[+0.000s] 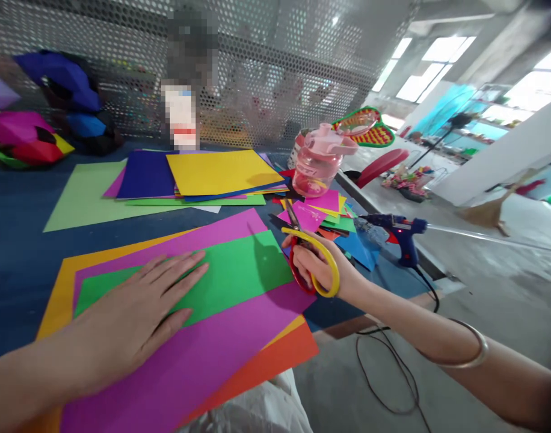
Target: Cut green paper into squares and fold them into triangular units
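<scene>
My left hand (156,304) lies flat with its fingers stretched out on a strip of green paper (239,273). Under that strip is a larger purple sheet (167,373), and beneath it show an orange-yellow sheet (61,300) and a red-orange sheet (266,367). My right hand (320,264) is closed around scissors (327,264) with one yellow and one red handle loop. Their blades point up and away from me, above the table just past the green strip's right end. The scissors are clear of the paper under my left hand.
Behind lies a stack of coloured sheets (225,171). A pink water jug (318,159) stands beside paper scraps (307,216). At the right edge rests a blue glue gun (404,231) with its cord hanging down. Folded paper models (25,135) sit at left, before a perforated metal screen (266,72).
</scene>
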`<move>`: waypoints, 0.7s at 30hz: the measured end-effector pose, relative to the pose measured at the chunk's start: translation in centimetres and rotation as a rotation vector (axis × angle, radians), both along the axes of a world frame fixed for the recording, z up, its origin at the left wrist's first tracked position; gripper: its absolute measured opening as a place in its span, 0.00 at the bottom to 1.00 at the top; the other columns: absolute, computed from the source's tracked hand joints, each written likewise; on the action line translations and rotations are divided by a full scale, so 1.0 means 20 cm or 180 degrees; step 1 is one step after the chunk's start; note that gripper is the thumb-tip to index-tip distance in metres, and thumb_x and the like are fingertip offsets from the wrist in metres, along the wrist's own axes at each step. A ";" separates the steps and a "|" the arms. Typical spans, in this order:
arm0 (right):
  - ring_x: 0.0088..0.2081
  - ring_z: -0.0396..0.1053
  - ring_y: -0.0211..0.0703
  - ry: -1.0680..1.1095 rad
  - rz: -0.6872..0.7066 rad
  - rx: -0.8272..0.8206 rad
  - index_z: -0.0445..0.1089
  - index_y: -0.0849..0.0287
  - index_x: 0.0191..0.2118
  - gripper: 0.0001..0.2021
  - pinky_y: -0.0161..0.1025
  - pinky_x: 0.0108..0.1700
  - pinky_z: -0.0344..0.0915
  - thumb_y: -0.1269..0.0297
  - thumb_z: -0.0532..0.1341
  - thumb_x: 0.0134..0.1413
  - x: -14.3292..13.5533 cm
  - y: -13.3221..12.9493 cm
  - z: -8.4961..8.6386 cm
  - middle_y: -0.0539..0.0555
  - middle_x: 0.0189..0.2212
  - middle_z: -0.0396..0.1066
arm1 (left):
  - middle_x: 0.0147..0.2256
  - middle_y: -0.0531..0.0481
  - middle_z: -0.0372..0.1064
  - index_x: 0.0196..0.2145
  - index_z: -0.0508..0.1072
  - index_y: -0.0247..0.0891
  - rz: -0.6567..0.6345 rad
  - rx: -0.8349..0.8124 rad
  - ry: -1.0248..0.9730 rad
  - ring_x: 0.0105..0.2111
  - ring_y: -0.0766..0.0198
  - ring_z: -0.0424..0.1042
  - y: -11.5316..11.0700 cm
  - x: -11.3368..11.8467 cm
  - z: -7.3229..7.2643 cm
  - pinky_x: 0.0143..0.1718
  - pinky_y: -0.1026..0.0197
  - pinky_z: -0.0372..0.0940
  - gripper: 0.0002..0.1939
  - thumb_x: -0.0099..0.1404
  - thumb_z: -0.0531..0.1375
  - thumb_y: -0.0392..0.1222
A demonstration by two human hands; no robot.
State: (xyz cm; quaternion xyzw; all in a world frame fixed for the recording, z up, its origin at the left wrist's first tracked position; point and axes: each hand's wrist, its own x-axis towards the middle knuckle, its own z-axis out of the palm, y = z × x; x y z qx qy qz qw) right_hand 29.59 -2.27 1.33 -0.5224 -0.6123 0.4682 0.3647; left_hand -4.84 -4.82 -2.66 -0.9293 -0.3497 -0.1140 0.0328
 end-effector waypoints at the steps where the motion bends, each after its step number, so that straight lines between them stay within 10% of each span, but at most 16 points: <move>1: 0.16 0.60 0.34 -0.0085 -0.0103 0.0110 0.68 0.59 0.40 0.14 0.32 0.19 0.55 0.52 0.60 0.60 0.00 0.00 0.01 0.41 0.15 0.60 | 0.72 0.51 0.53 0.74 0.47 0.50 -0.0054 -0.0211 0.0033 0.67 0.51 0.60 0.02 0.00 0.03 0.65 0.50 0.59 0.32 0.78 0.49 0.54; 9: 0.17 0.58 0.35 -0.0141 0.0024 0.0318 0.68 0.58 0.40 0.18 0.35 0.20 0.53 0.45 0.57 0.65 -0.17 -0.06 0.10 0.44 0.17 0.62 | 0.70 0.52 0.56 0.69 0.61 0.53 -0.0542 -0.0586 0.0109 0.69 0.55 0.55 0.21 -0.06 0.10 0.69 0.50 0.50 0.26 0.79 0.46 0.58; 21: 0.19 0.62 0.35 0.0332 0.0850 0.0181 0.58 0.55 0.46 0.11 0.34 0.23 0.56 0.52 0.51 0.71 -0.43 -0.05 -0.11 0.41 0.18 0.63 | 0.74 0.57 0.43 0.72 0.52 0.60 -0.0163 -0.0687 0.0177 0.74 0.57 0.39 0.18 -0.06 0.06 0.71 0.43 0.32 0.25 0.81 0.44 0.53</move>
